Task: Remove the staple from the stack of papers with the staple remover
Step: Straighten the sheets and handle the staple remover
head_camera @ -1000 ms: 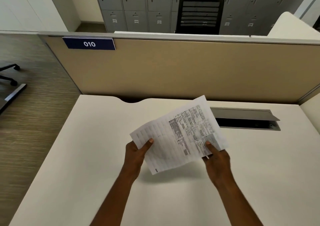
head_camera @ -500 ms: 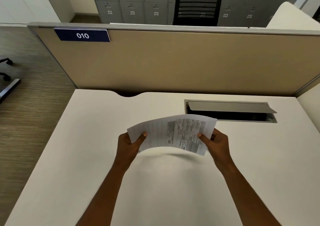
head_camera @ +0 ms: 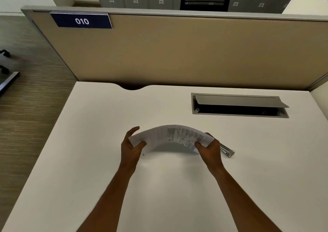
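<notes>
A printed stack of papers (head_camera: pixel 174 135) arches upward just above the white desk (head_camera: pixel 177 187), held at both ends. My left hand (head_camera: pixel 132 147) pinches its left corner between thumb and fingers. My right hand (head_camera: pixel 209 149) grips the right end. A metal staple remover (head_camera: pixel 228 151) lies on the desk just behind my right hand, its near end hidden by the hand. A tiny dark speck, perhaps a staple (head_camera: pixel 143 154), lies on the desk beside my left hand. I see no staple in the papers.
An open grey cable hatch (head_camera: pixel 239 105) is set in the desk at the back right. A tan partition (head_camera: pixel 177 54) with a blue "010" sign (head_camera: pixel 82 21) closes the far edge. The desk's left edge drops to carpet (head_camera: pixel 26 107).
The papers have been lowered from an upright tilt to nearly flat, bowed above the desk. Both hands moved down and forward. The staple remover has come into view behind my right hand.
</notes>
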{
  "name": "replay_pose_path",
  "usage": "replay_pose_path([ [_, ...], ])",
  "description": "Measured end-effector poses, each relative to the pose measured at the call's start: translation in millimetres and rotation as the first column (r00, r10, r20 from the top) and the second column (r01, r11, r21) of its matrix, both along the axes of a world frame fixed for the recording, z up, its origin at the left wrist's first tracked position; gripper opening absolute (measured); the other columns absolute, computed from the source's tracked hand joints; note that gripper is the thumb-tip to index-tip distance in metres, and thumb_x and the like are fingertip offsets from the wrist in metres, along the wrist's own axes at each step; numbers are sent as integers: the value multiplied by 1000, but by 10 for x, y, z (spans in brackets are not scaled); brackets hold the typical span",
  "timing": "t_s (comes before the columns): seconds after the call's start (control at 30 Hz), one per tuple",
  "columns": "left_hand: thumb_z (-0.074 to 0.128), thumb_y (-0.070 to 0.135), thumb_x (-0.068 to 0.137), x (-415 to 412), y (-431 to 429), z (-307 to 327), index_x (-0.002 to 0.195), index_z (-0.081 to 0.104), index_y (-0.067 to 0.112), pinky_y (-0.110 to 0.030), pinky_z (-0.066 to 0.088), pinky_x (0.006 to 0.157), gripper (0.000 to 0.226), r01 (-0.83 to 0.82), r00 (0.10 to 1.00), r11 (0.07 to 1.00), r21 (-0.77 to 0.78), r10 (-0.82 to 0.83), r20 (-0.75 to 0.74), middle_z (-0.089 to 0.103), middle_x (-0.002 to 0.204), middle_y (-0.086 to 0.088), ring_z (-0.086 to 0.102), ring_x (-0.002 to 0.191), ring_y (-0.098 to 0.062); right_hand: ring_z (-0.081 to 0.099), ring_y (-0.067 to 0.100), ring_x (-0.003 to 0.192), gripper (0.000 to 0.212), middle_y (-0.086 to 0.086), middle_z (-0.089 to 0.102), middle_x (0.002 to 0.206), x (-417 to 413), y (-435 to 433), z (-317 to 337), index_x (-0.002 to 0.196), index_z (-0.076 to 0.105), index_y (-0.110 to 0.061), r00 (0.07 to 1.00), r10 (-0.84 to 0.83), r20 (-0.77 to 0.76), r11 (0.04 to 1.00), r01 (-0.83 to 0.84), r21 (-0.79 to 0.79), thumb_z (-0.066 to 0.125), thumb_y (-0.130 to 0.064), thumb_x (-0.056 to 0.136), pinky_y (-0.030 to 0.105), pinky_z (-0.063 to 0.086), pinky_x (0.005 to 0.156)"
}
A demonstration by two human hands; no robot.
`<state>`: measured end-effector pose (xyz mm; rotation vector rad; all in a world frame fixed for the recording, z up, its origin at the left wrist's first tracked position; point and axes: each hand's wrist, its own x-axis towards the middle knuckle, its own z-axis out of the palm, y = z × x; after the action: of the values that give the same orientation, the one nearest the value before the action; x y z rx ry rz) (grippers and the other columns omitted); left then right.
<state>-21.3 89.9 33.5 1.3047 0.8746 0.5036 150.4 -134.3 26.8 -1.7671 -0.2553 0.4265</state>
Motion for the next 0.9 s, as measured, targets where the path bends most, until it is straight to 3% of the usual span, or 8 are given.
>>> replay_pose_path([
  [0.07, 70, -12, 86, 17, -1, -13, 123, 68, 19, -39, 58, 92, 49, -24, 1000, 999, -25, 24, -10, 73, 120, -5, 68, 111, -24, 72, 15, 86, 19, 6, 76, 91, -5, 24, -4, 98, 73, -14, 1000, -9, -20, 1000, 9, 10, 71, 1, 87, 24, 59, 64],
  [0.13, 71, -8, 88, 33, -8, -14, 104, 74, 20, -35, 59, 84, 33, -45, 998, 998, -36, 43, -46, 78, 103, -3, 72, 105, -29, 73, 14, 87, 20, 2, 76, 91, -12, 32, 13, 96, 73, -19, 999, -23, -36, 999, 24, 26, 70, -1, 89, 22, 58, 64],
  [0.27, 74, 0, 86, 23, 51, 26, 85, 79, 25, -27, 57, 71, 25, -43, 998, 999, -18, 42, -50, 80, 84, 3, 74, 88, -22, 72, 8, 88, 28, -5, 76, 90, 9, 2, 94, 95, 74, -30, 1000, -31, 7, 996, 30, 90, 70, -2, 90, 18, 57, 68],
  [0.37, 72, 1, 85, 17, 24, 34, 90, 79, 24, -26, 58, 74, 25, -18, 999, 1000, 4, 19, -33, 80, 90, 0, 73, 88, -17, 72, 10, 92, 32, -6, 76, 93, -31, 6, 50, 98, 73, -34, 999, -42, 15, 995, 41, 89, 71, -3, 90, 19, 58, 71],
  [0.53, 74, 4, 86, 12, -99, -48, 96, 76, 21, -38, 56, 72, 20, -42, 995, 999, -21, 40, -92, 78, 91, -6, 70, 85, -28, 72, 15, 102, 32, 6, 75, 111, -101, 59, -85, 121, 68, -11, 990, -121, -76, 990, 127, 67, 71, -3, 91, 29, 61, 84],
  [0.7, 79, 13, 82, 17, -105, 15, 85, 79, 40, -18, 59, 69, 28, -52, 998, 999, 16, 53, -46, 80, 88, 15, 75, 85, -4, 72, 4, 97, 24, -6, 75, 104, -90, 59, -59, 110, 70, -22, 993, -98, -63, 991, 103, 85, 68, -5, 93, 18, 60, 75],
  [0.83, 78, 4, 88, 6, -115, -33, 101, 75, 28, -39, 60, 90, 27, -66, 994, 998, -1, 66, -82, 79, 98, 4, 74, 97, -17, 72, 15, 102, 27, 5, 74, 110, -99, 27, -138, 118, 68, -10, 988, -124, -95, 990, 130, 62, 69, -3, 92, 23, 60, 77],
  [0.9, 75, 1, 89, 1, -126, -65, 100, 75, 23, -41, 60, 91, 24, -78, 992, 997, -12, 77, -99, 80, 93, 5, 74, 95, -19, 71, 17, 101, 27, 5, 74, 110, -106, 14, -163, 116, 68, -10, 984, -144, -108, 987, 150, 54, 70, -3, 91, 23, 59, 77],
])
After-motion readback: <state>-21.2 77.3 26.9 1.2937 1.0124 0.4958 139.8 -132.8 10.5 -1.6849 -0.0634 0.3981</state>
